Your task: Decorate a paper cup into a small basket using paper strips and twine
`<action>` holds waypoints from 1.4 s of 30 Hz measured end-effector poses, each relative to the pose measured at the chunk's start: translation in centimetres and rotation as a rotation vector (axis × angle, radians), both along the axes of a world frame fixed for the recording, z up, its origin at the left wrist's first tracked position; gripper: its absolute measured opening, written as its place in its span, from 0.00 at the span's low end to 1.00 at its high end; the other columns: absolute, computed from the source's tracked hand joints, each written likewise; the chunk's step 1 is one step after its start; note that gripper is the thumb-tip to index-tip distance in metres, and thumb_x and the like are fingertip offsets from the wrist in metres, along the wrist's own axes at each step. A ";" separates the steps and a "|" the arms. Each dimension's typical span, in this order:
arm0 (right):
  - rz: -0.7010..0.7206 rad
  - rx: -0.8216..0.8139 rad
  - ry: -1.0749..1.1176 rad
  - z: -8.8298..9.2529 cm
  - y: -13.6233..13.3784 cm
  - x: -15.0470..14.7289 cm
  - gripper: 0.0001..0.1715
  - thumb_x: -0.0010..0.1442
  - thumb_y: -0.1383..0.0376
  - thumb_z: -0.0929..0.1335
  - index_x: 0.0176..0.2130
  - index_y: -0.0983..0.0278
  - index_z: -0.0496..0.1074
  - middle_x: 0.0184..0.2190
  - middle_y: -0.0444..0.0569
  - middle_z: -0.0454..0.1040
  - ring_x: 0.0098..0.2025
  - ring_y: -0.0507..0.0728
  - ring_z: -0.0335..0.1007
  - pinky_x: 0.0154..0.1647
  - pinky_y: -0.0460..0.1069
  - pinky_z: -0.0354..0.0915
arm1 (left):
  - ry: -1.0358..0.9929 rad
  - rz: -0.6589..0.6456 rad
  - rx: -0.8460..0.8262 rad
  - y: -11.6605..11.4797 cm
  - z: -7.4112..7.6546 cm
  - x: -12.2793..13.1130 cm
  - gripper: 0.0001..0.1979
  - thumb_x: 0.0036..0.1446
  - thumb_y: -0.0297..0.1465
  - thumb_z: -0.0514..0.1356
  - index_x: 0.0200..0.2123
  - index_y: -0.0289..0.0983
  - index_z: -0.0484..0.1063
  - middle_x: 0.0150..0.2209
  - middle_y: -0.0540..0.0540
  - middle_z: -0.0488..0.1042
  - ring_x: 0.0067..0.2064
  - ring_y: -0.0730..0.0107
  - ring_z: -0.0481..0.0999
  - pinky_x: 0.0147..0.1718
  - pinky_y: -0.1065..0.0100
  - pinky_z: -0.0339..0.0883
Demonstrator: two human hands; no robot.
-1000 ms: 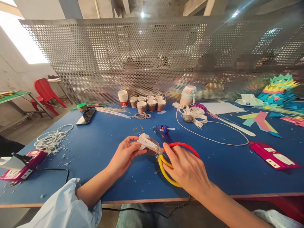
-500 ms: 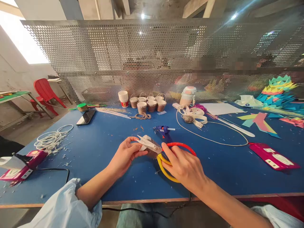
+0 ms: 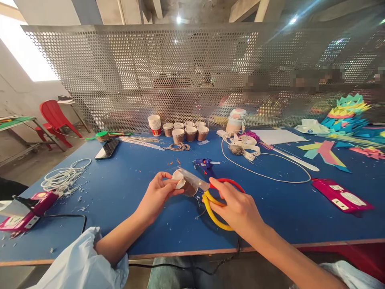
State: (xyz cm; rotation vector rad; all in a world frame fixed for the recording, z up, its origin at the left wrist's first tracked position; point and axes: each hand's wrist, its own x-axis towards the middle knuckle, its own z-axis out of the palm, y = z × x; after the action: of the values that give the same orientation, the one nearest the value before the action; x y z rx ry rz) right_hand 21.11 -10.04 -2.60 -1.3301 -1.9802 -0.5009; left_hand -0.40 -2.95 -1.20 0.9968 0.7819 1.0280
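My left hand (image 3: 159, 193) pinches the white rim of a small paper cup (image 3: 189, 187) with brown wrapping round its side. The cup lies tilted just above the blue table, its mouth toward my left fingers. In my right hand (image 3: 236, 204) is a pair of scissors (image 3: 217, 221) with one red and one yellow handle loop. The scissor blades lie across the cup, close to my left fingertips; they look blurred. Just beyond the cup a blue glue gun (image 3: 205, 163) rests on the table.
Several brown-wrapped cups (image 3: 190, 133) and a stack of paper cups (image 3: 154, 125) stand along the back. White cord (image 3: 64, 176) and a phone (image 3: 107, 149) lie left. Power strips (image 3: 341, 194) sit at both sides. A bottle (image 3: 236, 120) stands before the perforated metal screen (image 3: 129, 80).
The scissors have drawn slightly right, and their blades have gone from apart to nearly together. More of the cup's brown side now shows. My left hand keeps its grip on the rim.
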 end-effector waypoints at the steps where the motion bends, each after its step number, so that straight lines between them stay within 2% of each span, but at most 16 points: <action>1: -0.015 -0.036 0.105 -0.2 -0.3 0.4 0.21 0.62 0.61 0.67 0.52 0.69 0.70 0.30 0.49 0.75 0.27 0.54 0.72 0.26 0.47 0.67 | 0.010 0.005 0.014 0.0 0.0 0.0 0.17 0.48 0.29 0.66 0.36 0.37 0.60 0.31 0.47 0.80 0.35 0.73 0.79 0.42 0.65 0.75; 4: -0.143 -0.158 0.482 -0.4 -2.0 2.7 0.28 0.53 0.56 0.73 0.52 0.61 0.70 0.31 0.46 0.75 0.29 0.54 0.71 0.30 0.48 0.69 | 0.051 0.031 0.048 -0.1 0.1 0.0 0.16 0.47 0.31 0.66 0.37 0.37 0.62 0.31 0.49 0.79 0.35 0.73 0.78 0.42 0.66 0.74; 6: -0.226 -0.223 0.849 0.0 -3.1 4.8 0.32 0.46 0.52 0.75 0.50 0.58 0.70 0.29 0.45 0.73 0.25 0.53 0.68 0.26 0.48 0.67 | 0.076 0.051 0.070 0.0 0.1 0.0 0.16 0.46 0.31 0.66 0.37 0.37 0.64 0.30 0.51 0.78 0.34 0.73 0.77 0.41 0.66 0.73; 8: -0.166 -0.453 1.272 0.5 -3.8 7.0 0.25 0.51 0.47 0.70 0.44 0.58 0.68 0.24 0.41 0.67 0.17 0.49 0.57 0.16 0.46 0.59 | 0.097 0.065 0.095 0.1 0.0 -0.1 0.15 0.46 0.31 0.65 0.37 0.37 0.65 0.29 0.52 0.77 0.34 0.72 0.76 0.41 0.65 0.73; 10: -0.111 -0.762 1.504 0.9 -3.9 8.9 0.24 0.53 0.43 0.64 0.36 0.60 0.67 0.23 0.41 0.63 0.15 0.48 0.49 0.14 0.46 0.53 | 0.122 0.072 0.127 0.2 -0.1 -0.1 0.14 0.46 0.30 0.64 0.38 0.37 0.66 0.29 0.53 0.76 0.34 0.72 0.76 0.41 0.64 0.72; 12: -0.225 -0.881 1.403 0.8 -3.3 10.4 0.23 0.52 0.46 0.65 0.37 0.61 0.67 0.22 0.41 0.63 0.14 0.47 0.47 0.14 0.46 0.50 | 0.163 0.077 0.166 0.3 -0.2 -0.2 0.14 0.47 0.30 0.62 0.39 0.37 0.67 0.30 0.53 0.75 0.35 0.71 0.76 0.42 0.64 0.71; 13: -0.335 -0.852 1.251 0.6 -2.8 11.0 0.22 0.51 0.48 0.66 0.39 0.60 0.67 0.23 0.42 0.65 0.15 0.48 0.49 0.15 0.46 0.50 | 0.188 0.080 0.187 0.3 -0.3 -0.2 0.13 0.47 0.30 0.62 0.39 0.37 0.68 0.30 0.52 0.75 0.35 0.70 0.77 0.42 0.64 0.71; 15: -0.529 -0.760 0.883 0.0 -1.5 11.8 0.26 0.50 0.53 0.68 0.47 0.61 0.67 0.29 0.47 0.73 0.22 0.53 0.64 0.21 0.48 0.58 | 0.237 0.080 0.225 0.3 -0.5 -0.2 0.12 0.48 0.30 0.61 0.38 0.37 0.69 0.31 0.52 0.75 0.35 0.69 0.77 0.41 0.64 0.70; 17: -0.635 -0.716 0.610 -0.4 -0.2 12.3 0.29 0.51 0.56 0.68 0.52 0.62 0.67 0.37 0.53 0.76 0.34 0.62 0.72 0.30 0.51 0.62 | 0.273 0.068 0.255 0.2 -0.7 -0.2 0.11 0.48 0.30 0.61 0.37 0.37 0.69 0.31 0.51 0.75 0.34 0.70 0.77 0.41 0.65 0.70; 21: -0.724 -0.728 0.189 -0.9 1.7 12.5 0.31 0.56 0.56 0.65 0.58 0.61 0.65 0.48 0.58 0.75 0.43 0.70 0.73 0.35 0.55 0.63 | 0.313 0.056 0.282 0.0 -1.2 -0.2 0.12 0.48 0.30 0.63 0.38 0.37 0.69 0.33 0.50 0.75 0.36 0.68 0.77 0.42 0.64 0.70; 23: -0.720 -0.740 0.138 -1.2 2.1 12.3 0.31 0.57 0.55 0.64 0.58 0.61 0.65 0.47 0.57 0.76 0.42 0.69 0.74 0.34 0.54 0.63 | 0.325 0.062 0.291 0.0 -1.5 -0.2 0.13 0.48 0.31 0.64 0.39 0.37 0.69 0.34 0.49 0.75 0.37 0.68 0.78 0.43 0.64 0.70; 25: -0.724 -0.657 0.183 -1.6 1.9 11.8 0.31 0.57 0.54 0.64 0.58 0.62 0.65 0.42 0.55 0.77 0.38 0.66 0.75 0.31 0.53 0.64 | 0.320 0.070 0.302 0.0 -1.8 -0.3 0.15 0.48 0.32 0.65 0.40 0.37 0.68 0.34 0.49 0.76 0.38 0.68 0.78 0.43 0.63 0.71; 29: -0.577 -0.296 0.314 -1.8 -0.1 9.2 0.31 0.54 0.54 0.67 0.54 0.64 0.67 0.32 0.50 0.76 0.30 0.60 0.75 0.29 0.51 0.66 | 0.293 0.112 0.317 0.0 -2.2 -0.1 0.16 0.51 0.34 0.65 0.42 0.38 0.65 0.34 0.50 0.76 0.39 0.68 0.79 0.45 0.62 0.72; 32: -0.340 -0.099 0.232 -1.4 -1.7 5.8 0.27 0.56 0.57 0.68 0.53 0.64 0.67 0.35 0.51 0.77 0.31 0.58 0.75 0.30 0.50 0.69 | 0.304 0.176 0.350 -0.3 -2.3 0.2 0.18 0.51 0.33 0.66 0.43 0.39 0.63 0.36 0.49 0.76 0.39 0.68 0.79 0.44 0.63 0.74; 36: -0.104 -0.028 0.014 -0.8 -2.4 1.3 0.24 0.58 0.63 0.67 0.53 0.67 0.66 0.35 0.51 0.77 0.32 0.57 0.75 0.30 0.49 0.69 | 0.315 0.246 0.456 -0.9 -2.6 0.3 0.21 0.52 0.31 0.65 0.45 0.42 0.58 0.38 0.52 0.71 0.36 0.71 0.80 0.40 0.67 0.75; 42: -0.095 0.042 -0.091 -1.2 -1.1 -1.6 0.18 0.60 0.64 0.64 0.50 0.68 0.69 0.30 0.51 0.75 0.29 0.58 0.73 0.27 0.51 0.65 | 0.381 0.282 0.525 -1.4 -2.2 0.3 0.20 0.53 0.28 0.63 0.42 0.43 0.54 0.38 0.54 0.64 0.35 0.72 0.81 0.37 0.71 0.75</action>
State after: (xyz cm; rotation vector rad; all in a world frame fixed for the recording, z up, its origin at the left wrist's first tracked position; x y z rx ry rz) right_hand 19.51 -11.09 -3.84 -1.4029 -1.9751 -0.6548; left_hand -0.09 -4.33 -3.37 1.5961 1.0093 1.3453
